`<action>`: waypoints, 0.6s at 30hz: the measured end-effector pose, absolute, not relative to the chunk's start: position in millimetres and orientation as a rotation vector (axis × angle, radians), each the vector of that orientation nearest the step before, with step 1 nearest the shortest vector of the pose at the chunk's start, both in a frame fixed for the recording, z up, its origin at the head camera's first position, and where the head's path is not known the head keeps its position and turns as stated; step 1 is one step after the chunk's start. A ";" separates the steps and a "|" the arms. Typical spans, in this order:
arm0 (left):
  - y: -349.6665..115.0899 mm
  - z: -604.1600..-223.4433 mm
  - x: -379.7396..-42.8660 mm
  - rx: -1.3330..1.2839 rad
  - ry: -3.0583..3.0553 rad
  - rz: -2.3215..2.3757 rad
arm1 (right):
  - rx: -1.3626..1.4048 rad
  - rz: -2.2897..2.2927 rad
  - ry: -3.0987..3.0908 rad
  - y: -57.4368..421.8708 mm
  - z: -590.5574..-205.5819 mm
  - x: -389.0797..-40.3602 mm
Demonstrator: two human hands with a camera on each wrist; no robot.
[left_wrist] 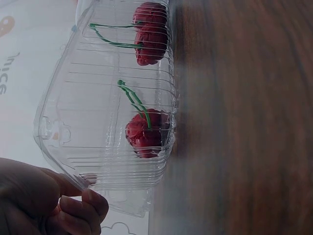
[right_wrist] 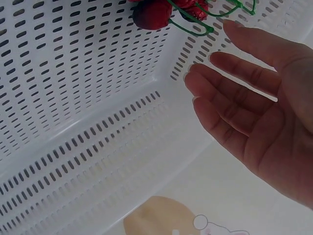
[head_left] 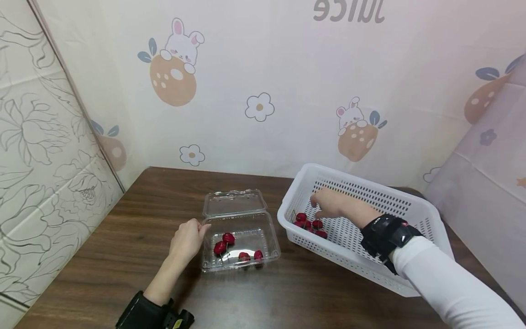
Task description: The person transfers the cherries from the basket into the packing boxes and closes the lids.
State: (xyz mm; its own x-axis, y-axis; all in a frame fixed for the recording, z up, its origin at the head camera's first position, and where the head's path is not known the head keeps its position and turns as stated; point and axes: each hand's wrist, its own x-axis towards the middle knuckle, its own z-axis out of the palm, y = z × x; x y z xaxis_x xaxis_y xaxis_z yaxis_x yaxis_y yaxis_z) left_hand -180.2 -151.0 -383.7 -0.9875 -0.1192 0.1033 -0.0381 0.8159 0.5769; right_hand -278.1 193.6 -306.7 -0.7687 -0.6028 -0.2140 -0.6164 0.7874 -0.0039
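Observation:
My left hand (head_left: 186, 240) pinches the left rim of a clear plastic clamshell box (head_left: 269, 228) between thumb and curled fingers, as the left wrist view also shows. Inside the box lie several red cherries (head_left: 219, 248) with green stems, two to the left and the others near the front right. Over the white perforated basket (head_left: 411, 208), my right hand (head_left: 330, 202) reaches in with fingers spread loosely and nothing held. Just beside its fingertips, a cluster of cherries (right_wrist: 152, 14) lies at one end of the basket, apart from the hand.
The box's lid (head_left: 234, 203) lies folded back behind it. Both containers stand on a brown wood-grain table (head_left: 164, 201). A printed curtain (head_left: 263, 55) hangs directly behind the table, and another panel (head_left: 45, 151) borders the left side.

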 end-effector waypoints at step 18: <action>-152.9 -381.3 -182.8 0.114 -2.871 -0.882 | -0.792 0.078 2.717 188.2 -315.7 -274.3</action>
State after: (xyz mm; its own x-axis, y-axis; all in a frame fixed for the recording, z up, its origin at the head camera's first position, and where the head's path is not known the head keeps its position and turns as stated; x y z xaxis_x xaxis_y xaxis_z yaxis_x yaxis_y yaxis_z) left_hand -182.8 -152.9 -381.3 -0.9879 -0.1119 0.1074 -0.0323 0.8259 0.5629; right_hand -274.3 188.2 -315.7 -0.7995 -0.5155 -0.3084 -0.5324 0.8458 -0.0336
